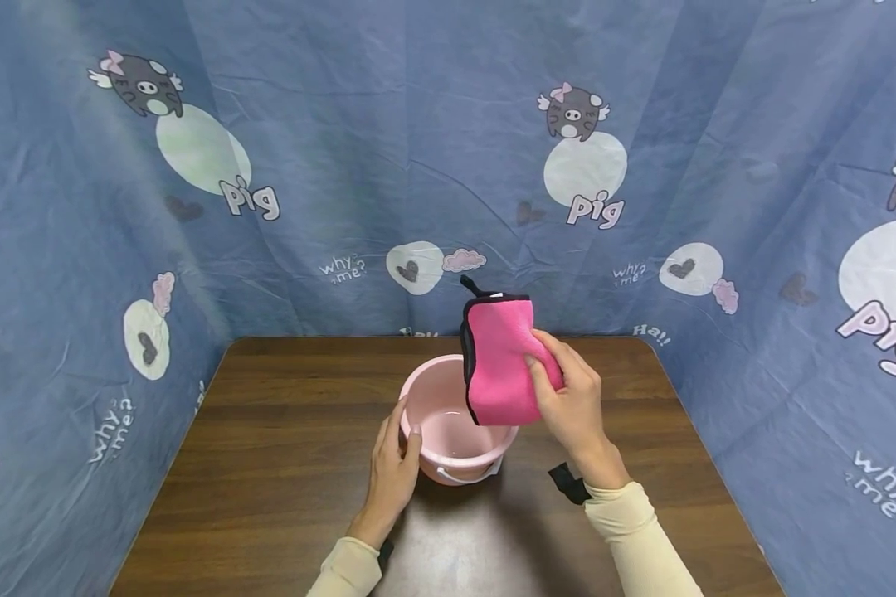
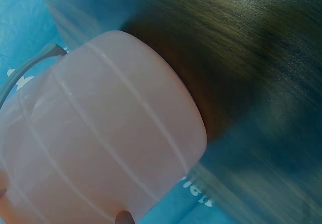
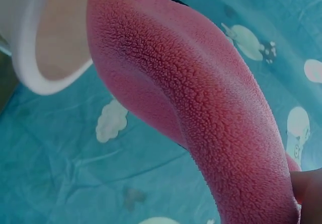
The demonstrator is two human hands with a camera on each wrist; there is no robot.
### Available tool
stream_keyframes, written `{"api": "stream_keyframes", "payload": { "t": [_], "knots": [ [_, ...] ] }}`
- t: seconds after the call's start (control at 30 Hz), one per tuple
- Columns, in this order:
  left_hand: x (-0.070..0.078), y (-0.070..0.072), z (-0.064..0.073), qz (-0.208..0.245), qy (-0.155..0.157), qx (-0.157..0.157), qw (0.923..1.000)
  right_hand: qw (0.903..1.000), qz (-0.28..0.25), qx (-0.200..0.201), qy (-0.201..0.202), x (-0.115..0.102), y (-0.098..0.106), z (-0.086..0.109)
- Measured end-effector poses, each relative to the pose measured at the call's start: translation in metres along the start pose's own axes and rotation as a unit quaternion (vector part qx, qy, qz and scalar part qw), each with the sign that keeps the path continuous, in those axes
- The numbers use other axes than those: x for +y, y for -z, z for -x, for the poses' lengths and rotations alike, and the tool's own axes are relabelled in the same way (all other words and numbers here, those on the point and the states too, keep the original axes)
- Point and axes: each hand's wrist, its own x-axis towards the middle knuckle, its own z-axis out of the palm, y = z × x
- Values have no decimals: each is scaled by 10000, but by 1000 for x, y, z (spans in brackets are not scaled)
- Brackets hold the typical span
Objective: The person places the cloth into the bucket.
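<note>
A pink plush cleaning cloth (image 1: 504, 356) with black edging and a black hanging loop is held up over the right part of the bucket. My right hand (image 1: 571, 406) pinches its right side between thumb and fingers. Folded over, the cloth fills much of the right wrist view, its fleecy surface (image 3: 201, 98) in close-up. The pale pink bucket (image 1: 448, 431) stands upright on the table. Against its left side rests my left hand (image 1: 394, 468), fingers spread. Fingertips (image 2: 125, 217) touch the bucket's ribbed outer wall (image 2: 110, 118) in the left wrist view. The cloth hides the bucket's right rim.
The bucket's white handle (image 1: 466, 478) hangs down at the front. Beneath it lies a brown wooden table (image 1: 291, 448), shiny near the front edge. Blue curtains (image 1: 448, 166) with pig prints enclose the table at the back and both sides.
</note>
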Motion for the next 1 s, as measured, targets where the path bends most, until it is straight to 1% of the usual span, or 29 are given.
{"api": "stream_keyframes", "payload": {
  "t": [0.27, 0.47, 0.57, 0.77, 0.93, 1.0],
  "knots": [
    [1, -1, 2, 59, -40, -9, 10000, 9994, -166, -266, -110, 4, -15, 10],
    [0, -3, 2, -102, -187, 108, 9997, 9984, -317, -390, -250, 10, -30, 22],
    [0, -2, 2, -113, -200, 119, 9997, 9977, -418, -394, -347, 13, -40, 28],
    [0, -2, 1, -46, -205, 45, 9998, 9944, -496, -475, -799, 14, -61, 42],
    [-2, -1, 1, -93, -256, 14, 9996, 9876, -478, -717, -1314, 12, -75, 54],
    [-3, -1, 0, -123, -287, 34, 9995, 9831, -508, -824, -1553, 12, -79, 58]
  ]
}}
